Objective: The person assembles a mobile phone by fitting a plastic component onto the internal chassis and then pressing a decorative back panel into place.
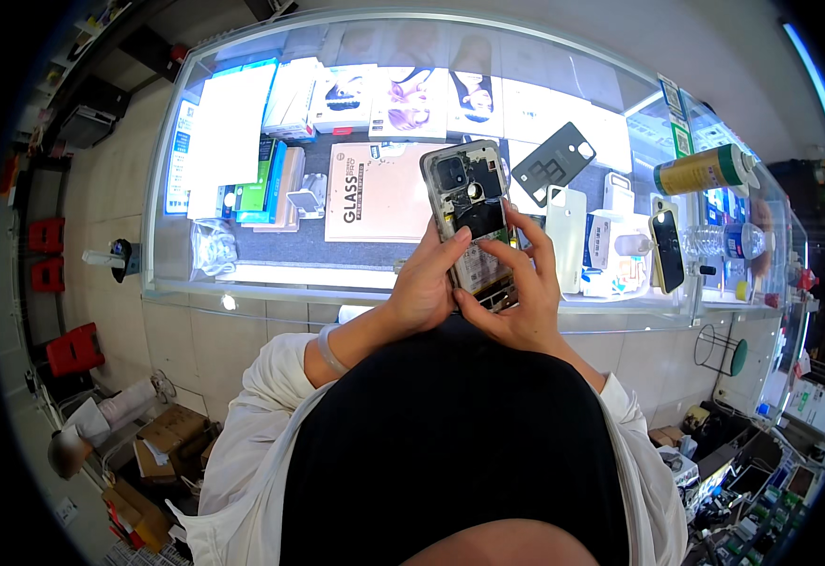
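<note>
Both hands are closed on an opened phone (477, 193): the left hand (424, 288) wraps its left side with the thumb over the exposed inside, while the right hand (530, 297) curls in from the other side, bent fingers on the innards and thumb against the lower end. The phone is held above the glass counter (196, 286), partly overlapping the right end of a flat pink box (384, 203) in this view. Right of that box lie a dark grey back cover (549, 170), a pale cover (565, 250) and, farther off, a dark-screened phone (667, 250), a yellow can (697, 174) and a clear plastic bottle (739, 241). Just left of the box is a small white stand (307, 196); beyond that, a crumpled clear bag (213, 250). Boxes with printed portraits (411, 104) line up behind it.
</note>
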`<state>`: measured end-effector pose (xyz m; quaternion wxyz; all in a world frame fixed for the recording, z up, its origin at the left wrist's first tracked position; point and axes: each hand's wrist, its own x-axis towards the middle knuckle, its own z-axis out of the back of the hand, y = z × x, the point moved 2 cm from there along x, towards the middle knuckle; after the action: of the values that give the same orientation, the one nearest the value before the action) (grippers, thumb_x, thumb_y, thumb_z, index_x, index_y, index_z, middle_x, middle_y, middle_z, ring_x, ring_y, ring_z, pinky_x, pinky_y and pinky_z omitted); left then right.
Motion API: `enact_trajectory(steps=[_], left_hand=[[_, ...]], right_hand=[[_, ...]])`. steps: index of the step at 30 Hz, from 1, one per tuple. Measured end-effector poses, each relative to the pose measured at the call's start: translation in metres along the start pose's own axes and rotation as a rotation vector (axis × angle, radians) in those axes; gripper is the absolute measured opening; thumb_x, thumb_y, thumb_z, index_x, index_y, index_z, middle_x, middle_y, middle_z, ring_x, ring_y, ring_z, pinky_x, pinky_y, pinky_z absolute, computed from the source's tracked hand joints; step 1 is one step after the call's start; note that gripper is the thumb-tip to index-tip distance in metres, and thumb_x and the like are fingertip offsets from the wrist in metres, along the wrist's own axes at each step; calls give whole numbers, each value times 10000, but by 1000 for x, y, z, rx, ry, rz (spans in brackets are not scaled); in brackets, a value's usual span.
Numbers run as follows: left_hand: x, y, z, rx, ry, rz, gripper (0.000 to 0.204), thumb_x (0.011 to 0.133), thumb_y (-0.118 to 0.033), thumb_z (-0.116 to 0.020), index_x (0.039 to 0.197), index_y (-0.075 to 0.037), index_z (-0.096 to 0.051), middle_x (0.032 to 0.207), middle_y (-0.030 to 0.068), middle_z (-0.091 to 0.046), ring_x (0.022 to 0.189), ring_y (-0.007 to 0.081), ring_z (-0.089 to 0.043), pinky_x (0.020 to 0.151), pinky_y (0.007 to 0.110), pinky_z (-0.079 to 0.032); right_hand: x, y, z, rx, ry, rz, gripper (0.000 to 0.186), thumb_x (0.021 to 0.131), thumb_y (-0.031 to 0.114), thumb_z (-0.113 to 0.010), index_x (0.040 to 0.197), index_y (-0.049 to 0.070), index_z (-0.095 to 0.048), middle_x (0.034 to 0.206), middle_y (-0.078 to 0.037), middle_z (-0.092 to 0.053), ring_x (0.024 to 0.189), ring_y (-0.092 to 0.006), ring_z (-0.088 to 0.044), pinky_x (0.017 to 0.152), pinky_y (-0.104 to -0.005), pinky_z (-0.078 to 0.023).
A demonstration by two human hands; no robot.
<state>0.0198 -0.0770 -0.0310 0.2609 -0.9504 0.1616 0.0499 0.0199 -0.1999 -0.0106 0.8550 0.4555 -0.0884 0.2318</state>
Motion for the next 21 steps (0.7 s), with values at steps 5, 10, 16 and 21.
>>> enact_trajectory(steps=[5, 10, 16, 21], left_hand=[[0, 0, 1, 18, -7, -1, 426, 927, -155, -334, 1315, -63, -188, 1212, 105, -405, 1130, 195, -426, 930, 350, -396], [-1, 1, 2, 29, 1, -8, 422, 930, -157, -319, 1318, -59, -183, 1219, 116, -395, 1131, 199, -425, 931, 348, -394], [-3, 1, 2, 103, 87, -15, 434, 933, -159, -312, 1326, -45, -166, 1259, 118, -368, 1144, 198, -413, 933, 341, -386], [-8, 5, 3, 227, 181, 53, 489, 936, -183, -318, 1347, -18, -111, 1306, 126, -319, 1189, 196, -354, 977, 339, -311]], right_hand=[[0, 1, -2, 0, 25, -20, 507, 544, 140, -751, 1011, 79, -564, 1226, -178, -393, 1100, -341, -419, 881, -391, -368], [0, 3, 0, -25, 38, -29, 521, 547, 152, -759, 1024, 85, -560, 1229, -179, -390, 1106, -344, -417, 883, -395, -369], [15, 3, 16, 8, -11, -17, 520, 618, 224, -753, 1058, 56, -532, 1238, -183, -399, 1131, -315, -417, 872, -352, -383], [48, -18, 34, 410, -94, -136, 391, 786, 123, -609, 1141, 7, -494, 1197, -159, -468, 1067, -220, -481, 841, -304, -408]])
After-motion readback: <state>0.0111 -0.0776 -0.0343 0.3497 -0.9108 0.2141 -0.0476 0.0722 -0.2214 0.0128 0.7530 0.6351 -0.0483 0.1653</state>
